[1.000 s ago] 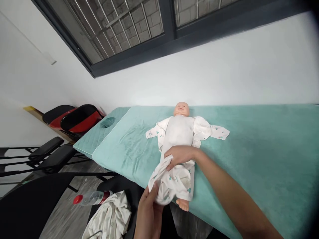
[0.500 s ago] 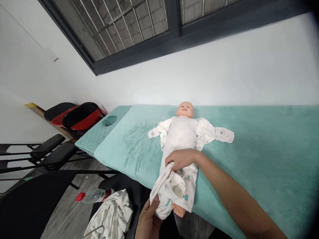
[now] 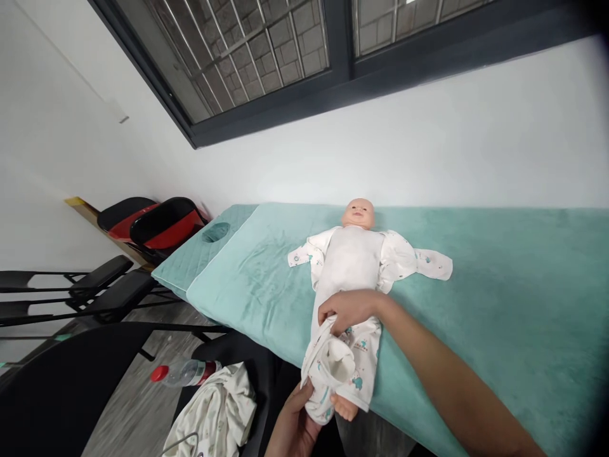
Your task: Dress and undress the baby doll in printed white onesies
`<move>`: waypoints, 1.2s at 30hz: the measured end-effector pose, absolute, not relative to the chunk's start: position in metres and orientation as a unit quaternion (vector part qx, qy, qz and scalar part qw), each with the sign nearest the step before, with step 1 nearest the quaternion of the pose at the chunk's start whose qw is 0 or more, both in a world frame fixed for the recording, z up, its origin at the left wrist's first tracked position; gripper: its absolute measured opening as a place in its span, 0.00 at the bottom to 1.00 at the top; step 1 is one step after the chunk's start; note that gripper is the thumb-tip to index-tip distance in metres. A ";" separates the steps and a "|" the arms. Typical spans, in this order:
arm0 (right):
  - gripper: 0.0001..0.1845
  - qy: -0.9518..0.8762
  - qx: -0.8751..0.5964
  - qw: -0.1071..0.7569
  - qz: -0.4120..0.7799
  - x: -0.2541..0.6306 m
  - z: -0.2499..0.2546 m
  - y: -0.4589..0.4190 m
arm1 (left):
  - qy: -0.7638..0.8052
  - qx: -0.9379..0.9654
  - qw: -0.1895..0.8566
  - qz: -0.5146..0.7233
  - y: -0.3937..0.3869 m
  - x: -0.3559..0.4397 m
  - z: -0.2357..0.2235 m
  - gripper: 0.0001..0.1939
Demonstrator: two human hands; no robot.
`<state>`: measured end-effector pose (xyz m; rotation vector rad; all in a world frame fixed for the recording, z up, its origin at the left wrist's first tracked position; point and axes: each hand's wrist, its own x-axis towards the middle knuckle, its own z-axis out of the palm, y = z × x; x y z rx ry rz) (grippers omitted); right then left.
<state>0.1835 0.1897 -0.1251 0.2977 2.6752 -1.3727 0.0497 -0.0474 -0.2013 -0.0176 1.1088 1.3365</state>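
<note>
A baby doll [image 3: 354,260] lies on its back on the green padded bed, its head toward the wall. A printed white baby top [image 3: 399,255] is spread open around its arms, leaving the plain white torso bare. White baby pants [image 3: 364,355] with teal prints cover its lower legs, and one bare foot pokes out of a leg opening. My right hand [image 3: 349,310] pinches the upper edge of the pants over the doll's thighs. Lower down, my left hand [image 3: 297,416] grips the other pant leg near its cuff; its fingers are partly hidden under the cloth.
The green bed [image 3: 514,285] runs along a white wall below a barred window [image 3: 266,57]. At lower left, a black chair holds a crumpled white printed cloth [image 3: 216,412] and a red-capped plastic bottle [image 3: 183,373]. Folded black-and-red chairs [image 3: 166,230] stand beyond the bed's far left end.
My left hand has shifted slightly right and down, and the pant leg it holds looks more bunched. My right hand stays at the upper edge. The whole view has moved a little.
</note>
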 end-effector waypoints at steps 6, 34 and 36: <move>0.19 0.879 0.095 0.038 -0.465 0.188 -0.124 0.192 | 0.478 0.093 0.651 0.582 -0.042 0.046 -0.214 0.17; 0.24 0.793 0.032 -0.047 -0.606 0.206 -0.120 0.202 | 0.537 0.302 0.616 0.491 -0.018 0.029 -0.165 0.27; 0.24 0.795 0.030 -0.045 -0.604 0.206 -0.120 0.202 | 0.502 0.293 0.652 0.487 -0.022 0.027 -0.163 0.30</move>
